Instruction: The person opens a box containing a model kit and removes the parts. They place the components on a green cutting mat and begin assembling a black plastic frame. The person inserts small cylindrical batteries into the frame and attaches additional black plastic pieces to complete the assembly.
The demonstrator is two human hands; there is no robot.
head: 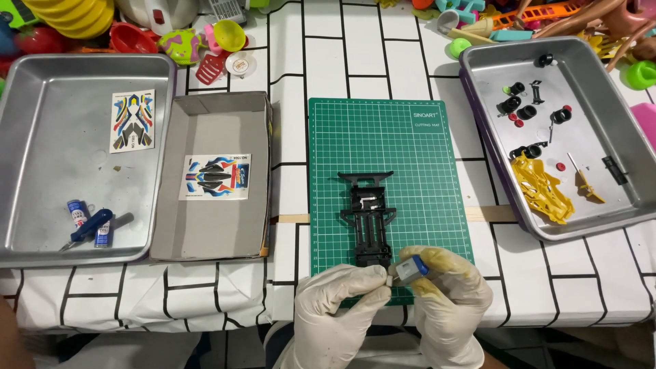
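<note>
A black toy-car chassis (369,217) lies lengthwise on a green cutting mat (383,137). At the mat's near edge my two white-gloved hands meet just below the chassis. My right hand (447,304) holds a small silver motor (410,268) with a blue end cap. My left hand (338,311) pinches the motor's other end with thumb and finger.
A metal tray (615,205) on the right holds black wheels, small red and green parts and a yellow plastic frame (543,188). A grey box (212,239) with a sticker sheet stands left of the mat. The left tray (41,89) holds another sticker sheet, batteries and a blue-handled screwdriver. Toys crowd the far edge.
</note>
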